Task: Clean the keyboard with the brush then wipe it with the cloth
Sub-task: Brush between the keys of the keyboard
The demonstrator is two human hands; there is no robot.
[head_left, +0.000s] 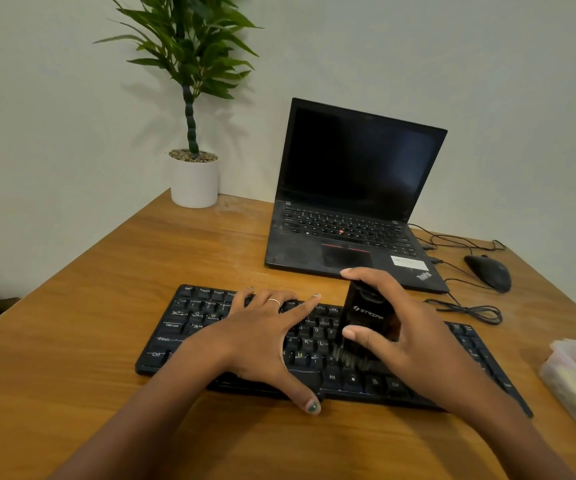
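Brushing is the step: our left hand (262, 337), fingers spread, pins the keyboard (189, 327) at six o'clock; our right hand (407, 337) grips the brush (366, 317) mid-keys. Next, sweep toward three o'clock.

I've got just the one view, from the head camera, looking forward and down over the wooden desk (113, 341) from close in. The wide lens bends the desk edges, the keyboard (182, 327) sits low in frame, and the wall (487, 64) fills the top.
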